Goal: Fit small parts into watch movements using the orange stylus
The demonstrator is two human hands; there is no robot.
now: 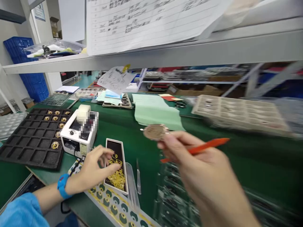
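Observation:
My right hand [189,151] pinches a round, pale-coloured watch case [154,131] between thumb and fingers, held up over the table. An orange pointed stick [210,144] lies across the same hand, tucked among its fingers. To the left, my left hand [100,165] reaches over a narrow white-rimmed box [126,179], thumb and fingers apart. Inside the box is a heap of thin yellow rings [115,178], one standing up between thumb and fingers without being visibly gripped. Metal tweezers [138,178] lie on the green mat right of the box, by a clear plastic lid [132,186].
A white tape dispenser [79,130] stands beside a black compartment tray [30,138] with several gold round parts. A sheet of ring-shaped stickers [113,203] lies in front. Clear trays [172,201] sit under my right hand; a beige tray [239,113] is behind. A shelf beam [151,56] crosses above.

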